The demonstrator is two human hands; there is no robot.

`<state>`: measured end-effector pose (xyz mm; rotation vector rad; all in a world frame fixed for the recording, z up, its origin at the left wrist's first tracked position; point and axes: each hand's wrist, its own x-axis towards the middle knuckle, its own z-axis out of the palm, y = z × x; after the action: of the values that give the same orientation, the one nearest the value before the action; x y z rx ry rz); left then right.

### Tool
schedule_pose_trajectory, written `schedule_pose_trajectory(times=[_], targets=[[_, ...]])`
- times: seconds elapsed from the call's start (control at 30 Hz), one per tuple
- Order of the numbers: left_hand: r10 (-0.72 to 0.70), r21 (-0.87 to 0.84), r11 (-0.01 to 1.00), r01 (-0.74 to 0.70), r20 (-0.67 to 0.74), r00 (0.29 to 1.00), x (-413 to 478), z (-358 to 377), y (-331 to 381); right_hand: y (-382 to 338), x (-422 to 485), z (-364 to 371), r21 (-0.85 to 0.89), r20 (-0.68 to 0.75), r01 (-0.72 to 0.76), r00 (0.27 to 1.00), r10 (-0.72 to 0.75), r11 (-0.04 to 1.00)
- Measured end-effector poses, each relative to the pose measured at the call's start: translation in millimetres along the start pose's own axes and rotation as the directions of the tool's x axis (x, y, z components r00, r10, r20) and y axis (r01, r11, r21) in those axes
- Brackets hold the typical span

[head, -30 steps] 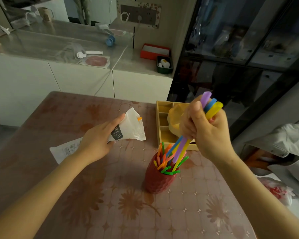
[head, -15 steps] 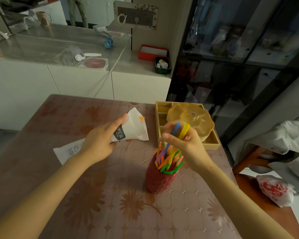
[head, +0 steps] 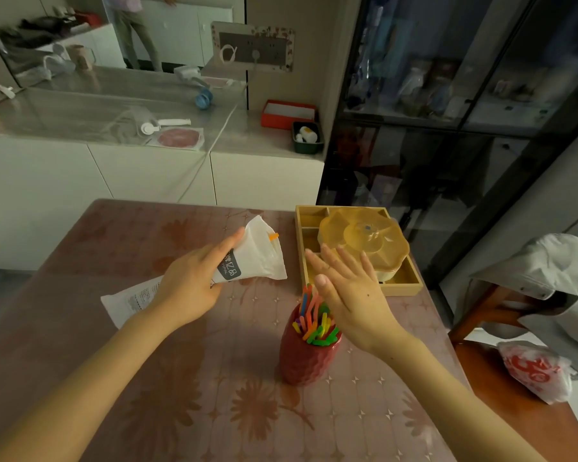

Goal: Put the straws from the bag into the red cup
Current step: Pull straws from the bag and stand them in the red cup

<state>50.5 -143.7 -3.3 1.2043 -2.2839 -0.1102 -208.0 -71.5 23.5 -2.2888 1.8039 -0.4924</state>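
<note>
A red textured cup (head: 306, 360) stands on the table, filled with several coloured straws (head: 314, 323) sticking out of its top. My right hand (head: 351, 290) hovers just above and right of the cup, fingers spread flat and holding nothing. My left hand (head: 189, 283) grips a white plastic bag (head: 251, 258) around its middle, its open mouth pointing right toward the cup. One orange straw tip (head: 273, 236) pokes out of the bag's mouth.
A wooden compartment tray (head: 401, 283) with an amber flower-shaped lidded dish (head: 364, 241) sits behind the cup. The table (head: 187, 411) has a floral cover. A chair with a grey jacket (head: 548, 278) and a red-printed plastic bag (head: 534, 371) stands at the right.
My right hand lowered a bundle of straws into the red cup, let them go and spread open above it. My left hand kept hold of the bag.
</note>
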Motion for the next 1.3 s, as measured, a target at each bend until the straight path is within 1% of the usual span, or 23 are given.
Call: schedule_pose_trajectory(times=[0.03, 0.1, 0.13, 0.17, 0.2, 0.23, 0.27, 0.3, 0.33, 0.37, 0.43, 0.5, 0.57, 0.6, 0.67, 0.73, 0.83, 0.9, 0.97, 1.07, 1.13, 1.2, 1.3], targets=[[0.006, 0.001, 1.000, -0.006, 0.002, 1.000, 1, -2, 1, 0, 1, -2, 0.013, -0.005, 0.024, 1.000, -0.024, 1.000], [0.023, 0.005, 1.000, -0.023, 0.011, 1.000, 4, -7, 3, -1, 1, -3, 0.021, 0.082, 0.051, 0.995, -0.053, 0.998], [0.035, 0.004, 0.999, -0.035, 0.015, 0.999, 6, -10, 4, 0, -1, -3, 0.104, 0.079, 0.013, 0.997, -0.022, 0.995], [0.049, 0.000, 0.999, -0.049, 0.016, 0.999, 8, -14, 6, -1, -2, -4, 0.250, 0.002, -0.049, 0.999, 0.050, 0.967], [0.062, -0.003, 0.998, -0.062, 0.013, 0.998, 9, -18, 8, -4, -1, -7, 0.430, -0.099, -0.104, 0.982, 0.161, 0.897], [0.073, -0.001, 0.997, -0.073, 0.011, 0.997, 12, -23, 11, -8, 2, -12, 0.592, -0.156, -0.133, 0.949, 0.274, 0.795], [0.088, 0.011, 0.996, -0.088, 0.019, 0.996, 14, -28, 14, -13, 6, -16, 0.729, -0.149, -0.150, 0.917, 0.369, 0.668], [0.111, 0.036, 0.993, -0.112, 0.036, 0.993, 17, -34, 18, -18, 11, -19, 0.844, -0.089, -0.160, 0.899, 0.428, 0.512], [0.144, 0.071, 0.986, -0.148, 0.059, 0.988, 22, -40, 22, -22, 17, -21, 0.920, -0.008, -0.173, 0.889, 0.459, 0.351], [0.187, 0.120, 0.973, -0.196, 0.085, 0.979, 27, -48, 27, -26, 22, -23, 0.958, 0.072, -0.193, 0.879, 0.471, 0.213], [0.306, 0.254, 0.907, -0.336, 0.152, 0.940, 43, -64, 38, -36, 32, -28, 0.978, 0.184, -0.207, 0.874, 0.450, 0.003], [0.442, 0.347, 0.792, -0.503, 0.241, 0.864, 62, -77, 52, -43, 39, -30, 0.950, 0.290, -0.210, 0.870, 0.400, -0.230], [0.523, 0.374, 0.682, -0.628, 0.350, 0.777, 82, -90, 65, -44, 46, -30, 0.864, 0.389, -0.218, 0.861, 0.328, -0.453], [0.550, 0.379, 0.638, -0.670, 0.385, 0.741, 91, -96, 70, -44, 47, -31, 0.807, 0.419, -0.220, 0.867, 0.269, -0.548], [0.579, 0.393, 0.570, -0.721, 0.431, 0.692, 104, -103, 75, -45, 48, -31, 0.680, 0.452, -0.231, 0.879, 0.150, -0.696], [0.557, 0.403, 0.545, -0.735, 0.480, 0.677, 112, -105, 79, -45, 47, -32, 0.590, 0.464, -0.244, 0.883, 0.076, -0.770], [0.524, 0.437, 0.510, -0.741, 0.525, 0.670, 117, -102, 86, -45, 44, -33, 0.530, 0.464, -0.241, 0.885, 0.040, -0.813], [0.507, 0.451, 0.492, -0.745, 0.547, 0.666, 122, -102, 89, -44, 42, -30, 0.525, 0.474, -0.220, 0.878, 0.068, -0.822], [0.498, 0.452, 0.488, -0.747, 0.559, 0.663, 130, -104, 92, -42, 41, -28, 0.526, 0.497, -0.182, 0.859, 0.127, -0.831], [0.473, 0.478, 0.451, -0.754, 0.589, 0.656, 140, -107, 96, -40, 37, -23, 0.538, 0.523, -0.157, 0.833, 0.182, -0.828], [0.435, 0.499, 0.440, -0.746, 0.608, 0.664, 144, -112, 97, -37, 35, -20, 0.548, 0.513, -0.139, 0.835, 0.200, -0.825], [0.417, 0.495, 0.430, -0.755, 0.633, 0.652, 146, -116, 99, -33, 34, -16, 0.537, 0.497, -0.111, 0.842, 0.207, -0.837], [0.412, 0.474, 0.450, -0.757, 0.642, 0.647, 139, -111, 101, -27, 30, -11, 0.525, 0.468, -0.095, 0.863, 0.193, -0.846]])
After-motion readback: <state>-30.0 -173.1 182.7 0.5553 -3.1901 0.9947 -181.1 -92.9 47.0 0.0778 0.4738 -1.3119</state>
